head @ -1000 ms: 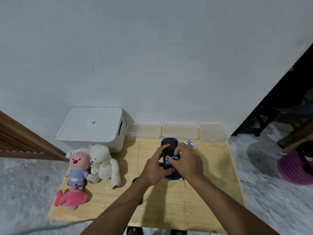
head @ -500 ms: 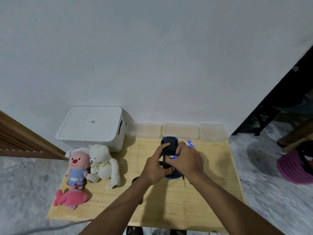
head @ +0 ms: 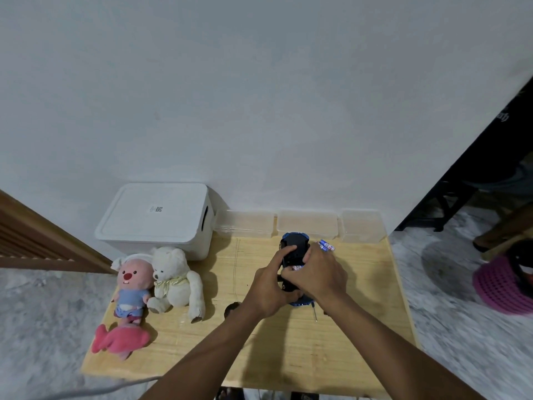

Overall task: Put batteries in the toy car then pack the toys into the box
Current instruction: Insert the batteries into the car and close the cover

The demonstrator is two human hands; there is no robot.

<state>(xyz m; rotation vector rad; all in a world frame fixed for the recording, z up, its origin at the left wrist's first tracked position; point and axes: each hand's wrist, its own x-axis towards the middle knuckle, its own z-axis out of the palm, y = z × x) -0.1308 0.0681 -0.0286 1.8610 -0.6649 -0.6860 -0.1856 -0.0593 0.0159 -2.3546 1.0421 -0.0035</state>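
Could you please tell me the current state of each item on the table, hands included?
toy car: underside up, held in both hands.
battery: in the car's underside, not covered.
spare batteries: loose on the table beside the car.
white box: lid on.
pink plush: lying unpacked on the table.
white bear: slumped beside it, unpacked.
left hand: grips the car.
right hand: pinches the battery.

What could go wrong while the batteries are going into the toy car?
1. The right hand pinches a battery at the toy car that the left hand grips; it might slip or go in backwards.
2. The spare batteries lie loose beside the right hand; a nudge could roll them off the table.
3. The thin metal tool lies under the right wrist and could get knocked.
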